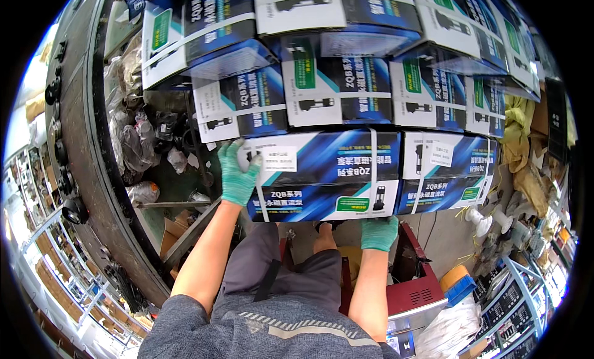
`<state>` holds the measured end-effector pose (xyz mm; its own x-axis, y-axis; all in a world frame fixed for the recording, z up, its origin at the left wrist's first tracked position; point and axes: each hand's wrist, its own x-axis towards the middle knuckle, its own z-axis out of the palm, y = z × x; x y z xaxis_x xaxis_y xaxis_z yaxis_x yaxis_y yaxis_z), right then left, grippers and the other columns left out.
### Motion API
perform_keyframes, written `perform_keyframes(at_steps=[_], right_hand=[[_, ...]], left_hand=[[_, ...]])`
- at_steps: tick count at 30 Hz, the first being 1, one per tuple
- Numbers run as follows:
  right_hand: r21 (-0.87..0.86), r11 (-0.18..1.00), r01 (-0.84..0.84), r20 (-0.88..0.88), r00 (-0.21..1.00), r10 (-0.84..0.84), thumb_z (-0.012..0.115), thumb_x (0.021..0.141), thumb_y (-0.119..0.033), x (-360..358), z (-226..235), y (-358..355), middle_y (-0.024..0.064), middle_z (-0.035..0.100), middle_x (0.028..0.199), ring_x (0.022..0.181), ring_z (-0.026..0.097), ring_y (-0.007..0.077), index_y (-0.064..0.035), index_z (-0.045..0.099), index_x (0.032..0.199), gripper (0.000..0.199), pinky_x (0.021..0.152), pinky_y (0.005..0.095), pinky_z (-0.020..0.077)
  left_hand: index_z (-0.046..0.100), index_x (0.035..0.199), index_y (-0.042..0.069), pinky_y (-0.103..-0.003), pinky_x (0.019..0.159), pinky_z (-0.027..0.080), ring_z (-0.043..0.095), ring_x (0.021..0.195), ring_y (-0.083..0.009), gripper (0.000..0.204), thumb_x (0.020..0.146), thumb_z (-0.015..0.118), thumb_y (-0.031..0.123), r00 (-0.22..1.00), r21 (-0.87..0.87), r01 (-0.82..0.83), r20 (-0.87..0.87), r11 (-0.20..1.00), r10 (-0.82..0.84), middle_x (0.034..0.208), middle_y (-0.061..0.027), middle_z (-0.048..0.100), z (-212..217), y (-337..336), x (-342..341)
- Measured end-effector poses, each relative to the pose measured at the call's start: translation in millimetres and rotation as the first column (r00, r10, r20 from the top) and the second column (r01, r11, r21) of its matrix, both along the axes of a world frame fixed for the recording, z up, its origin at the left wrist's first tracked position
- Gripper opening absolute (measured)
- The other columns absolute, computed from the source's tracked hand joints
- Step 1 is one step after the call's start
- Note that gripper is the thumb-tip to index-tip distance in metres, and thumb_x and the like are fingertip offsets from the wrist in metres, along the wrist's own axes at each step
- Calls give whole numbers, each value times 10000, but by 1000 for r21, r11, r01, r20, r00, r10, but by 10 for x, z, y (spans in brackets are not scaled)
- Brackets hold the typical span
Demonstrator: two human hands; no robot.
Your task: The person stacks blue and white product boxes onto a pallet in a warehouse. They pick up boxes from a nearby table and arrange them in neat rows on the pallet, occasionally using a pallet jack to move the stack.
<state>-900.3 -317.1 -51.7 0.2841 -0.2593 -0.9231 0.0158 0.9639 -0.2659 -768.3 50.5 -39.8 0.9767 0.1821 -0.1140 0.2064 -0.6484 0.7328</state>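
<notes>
As laid out left of the held carton (346,164): grey and clear plastic bags (139,139) inside an open metal rack (193,236). Around the carton's left end, a gloved left hand (238,178), grasping, thumb on the upper face, fingers spread. Then the carton itself, between both hands and in front of stacked cartons (337,108): long axis running left to right, ends pointing sideways, upper-face print upside down, near-face print upright; strapped closed, contents hidden. Under its near edge, toward the right end, a gloved right hand (378,234), fingers hidden, grip impossible to tell. Just beside its right end, a matching carton (448,173), also strapped. Nearer the body, beyond that end, a blue bin (460,291), contents unclear.
</notes>
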Motion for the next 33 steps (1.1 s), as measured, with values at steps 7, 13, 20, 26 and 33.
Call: perform_keyframes(at_steps=[7, 13, 20, 26, 33], right_hand=[[-86, 994, -73, -82, 994, 66, 339, 960, -412, 347, 311, 251, 109, 520, 1456, 1318, 490, 347, -123, 525, 1418, 573, 1077, 582, 405], [-97, 978, -185, -86, 980, 177, 336, 969, -550, 368, 200, 260, 99, 512, 1454, 1315, 482, 335, -151, 498, 1434, 634, 1052, 591, 413], [-188, 955, -231, -117, 970, 212, 348, 1002, -529, 165, -199, 170, 89, 542, 1420, 1268, 513, 333, -149, 504, 1429, 592, 1039, 581, 425], [-81, 946, -314, -63, 949, 309, 570, 931, -374, -13, 39, -178, 103, 586, 1345, 1229, 544, 313, -81, 565, 1339, 503, 1044, 549, 447], [-121, 937, -327, 13, 943, 331, 583, 932, -361, 280, 256, -570, 136, 573, 1394, 1302, 510, 351, -78, 545, 1364, 518, 1095, 579, 405]], left_hand=[[500, 1242, 52, -391, 995, 442, 479, 1102, -273, 553, 777, 799, 50, 992, -200, -86, -111, 976, 65, 1191, -125, 389, -71, -20, 174], [440, 1268, 68, -319, 1011, 411, 470, 1123, -190, 570, 822, 794, 50, 998, -157, -48, 42, 986, 56, 1193, -57, 459, -408, 289, 29], [403, 1304, 93, -316, 987, 436, 484, 1110, -175, 598, 845, 785, 51, 983, -366, -173, -115, 914, 141, 1212, -53, 455, -442, 367, -8], [313, 1459, 26, -329, 1055, 423, 502, 1201, -211, 864, 786, 847, 113, 919, -512, -393, -233, 764, 317, 1352, -127, 482, -9, 112, -321], [238, 1548, 19, -355, 1114, 376, 448, 1330, -233, 1019, 771, 872, 197, 846, -506, -468, -493, 725, 202, 1463, -152, 457, 205, 96, -867]])
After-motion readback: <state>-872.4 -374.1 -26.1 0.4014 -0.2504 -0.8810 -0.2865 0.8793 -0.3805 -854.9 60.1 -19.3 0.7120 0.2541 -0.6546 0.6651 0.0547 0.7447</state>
